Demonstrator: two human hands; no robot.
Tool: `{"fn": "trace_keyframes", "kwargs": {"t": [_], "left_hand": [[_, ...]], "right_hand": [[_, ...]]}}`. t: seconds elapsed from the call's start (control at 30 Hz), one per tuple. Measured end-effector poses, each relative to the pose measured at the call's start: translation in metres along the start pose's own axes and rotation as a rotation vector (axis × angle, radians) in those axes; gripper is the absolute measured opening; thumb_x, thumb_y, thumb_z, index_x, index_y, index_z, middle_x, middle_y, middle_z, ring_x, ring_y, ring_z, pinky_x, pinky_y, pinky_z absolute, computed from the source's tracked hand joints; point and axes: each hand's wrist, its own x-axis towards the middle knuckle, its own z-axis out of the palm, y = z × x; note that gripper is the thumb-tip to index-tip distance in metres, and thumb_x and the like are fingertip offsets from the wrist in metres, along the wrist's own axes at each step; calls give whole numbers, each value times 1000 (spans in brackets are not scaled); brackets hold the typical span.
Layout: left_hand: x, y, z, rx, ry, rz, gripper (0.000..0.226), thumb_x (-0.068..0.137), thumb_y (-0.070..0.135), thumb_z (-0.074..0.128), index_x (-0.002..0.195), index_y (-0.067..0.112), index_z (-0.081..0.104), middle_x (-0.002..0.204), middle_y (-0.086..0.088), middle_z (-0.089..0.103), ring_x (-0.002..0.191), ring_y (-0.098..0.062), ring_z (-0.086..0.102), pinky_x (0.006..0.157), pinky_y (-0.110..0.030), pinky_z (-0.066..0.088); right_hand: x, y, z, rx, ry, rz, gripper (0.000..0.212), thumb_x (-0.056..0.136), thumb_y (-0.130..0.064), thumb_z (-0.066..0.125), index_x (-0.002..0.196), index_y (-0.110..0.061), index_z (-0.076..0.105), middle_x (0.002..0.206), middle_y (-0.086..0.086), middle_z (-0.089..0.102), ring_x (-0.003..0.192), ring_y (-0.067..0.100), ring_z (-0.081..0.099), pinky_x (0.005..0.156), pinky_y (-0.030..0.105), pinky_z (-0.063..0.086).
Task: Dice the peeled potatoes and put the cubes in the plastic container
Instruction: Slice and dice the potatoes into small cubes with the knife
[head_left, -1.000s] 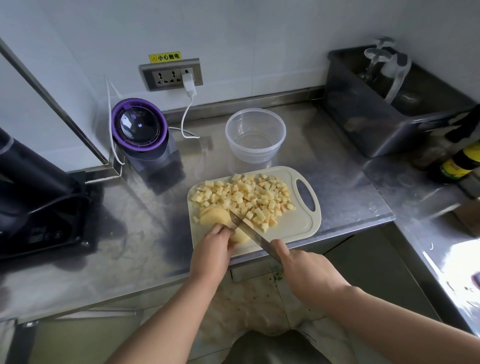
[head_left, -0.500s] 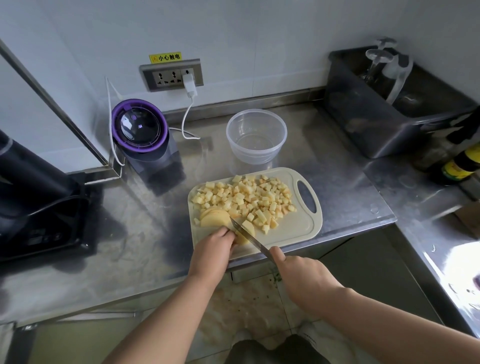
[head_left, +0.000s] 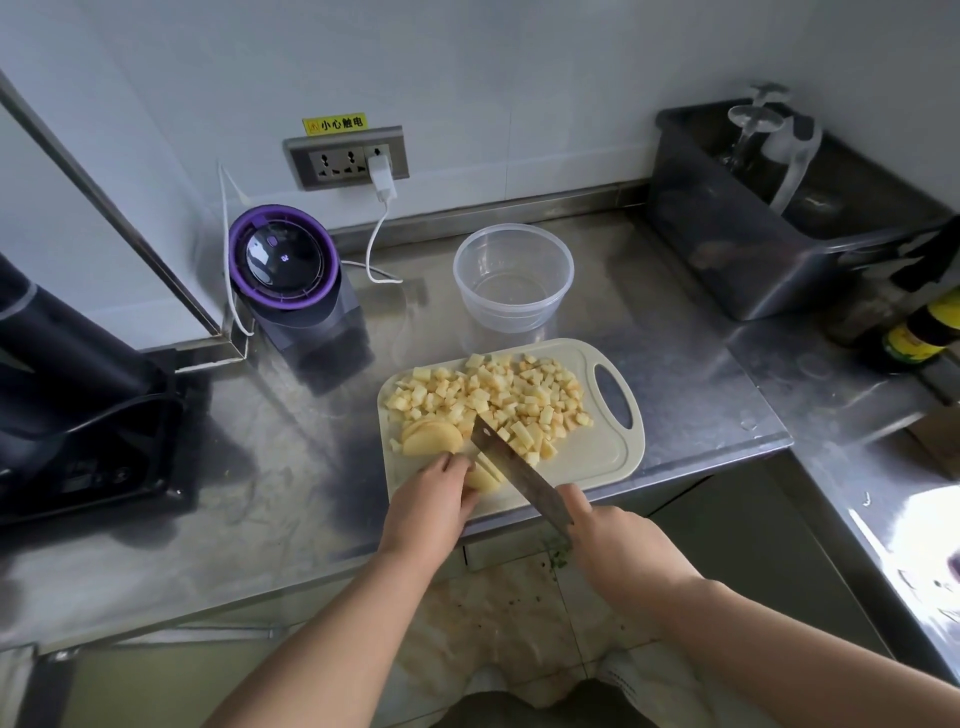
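A cream cutting board (head_left: 597, 457) lies at the counter's front edge, covered at the back with a pile of potato cubes (head_left: 498, 395). A stack of potato slices (head_left: 431, 439) lies at its left. My left hand (head_left: 431, 506) holds down a sliced potato piece (head_left: 485, 478) at the board's near edge. My right hand (head_left: 615, 545) grips the knife (head_left: 514, 465), whose blade cuts down into that piece right beside my left fingers. The clear plastic container (head_left: 511, 280) stands just behind the board with nothing in it.
A purple-rimmed appliance (head_left: 291, 275) stands at the back left, its white cable (head_left: 376, 244) plugged into the wall socket. A black machine (head_left: 67, 395) fills the far left. A dark bin (head_left: 769, 218) and a bottle (head_left: 919, 332) stand at the right.
The knife has worked through the potato piece under my left hand, which now shows several cut strips. Both hands stayed at the board's near edge.
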Motion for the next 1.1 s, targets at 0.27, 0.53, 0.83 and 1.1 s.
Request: {"fn": "trace_keyframes", "kwargs": {"t": [0.27, 0.53, 0.83, 1.1], "left_hand": [[-2, 1, 0, -58, 17, -75, 28, 94, 26, 58, 120, 18, 58, 119, 3, 57, 103, -16, 60, 78, -27, 48], [-3, -6, -5, 57, -42, -3, 25, 100, 28, 47, 117, 16, 59, 119, 0, 55, 97, -24, 61, 73, -36, 49], [1, -10, -4, 103, -43, 69, 25, 100, 26, 46, 119, 16, 60, 121, 1, 58, 100, -22, 62, 74, -34, 50], [1, -10, -4, 123, -19, 81, 24, 100, 19, 47, 121, 14, 56, 122, 1, 56, 105, -18, 59, 75, -28, 48]], "right_hand": [[-10, -11, -10, -128, -27, -84, 52, 92, 1, 40, 135, -21, 21, 71, 1, 46, 55, 17, 40, 46, 29, 30], [-6, -14, -11, -146, -34, -111, 60, 90, 3, 39, 140, -22, 18, 70, 1, 45, 56, 16, 39, 49, 30, 32], [1, -11, -13, -163, -70, -131, 58, 92, 2, 40, 141, -23, 19, 72, 2, 47, 60, 16, 43, 49, 28, 32], [7, -12, -11, -180, -146, -114, 59, 94, 0, 43, 143, -21, 17, 81, 5, 53, 68, 17, 49, 56, 29, 40]]}}
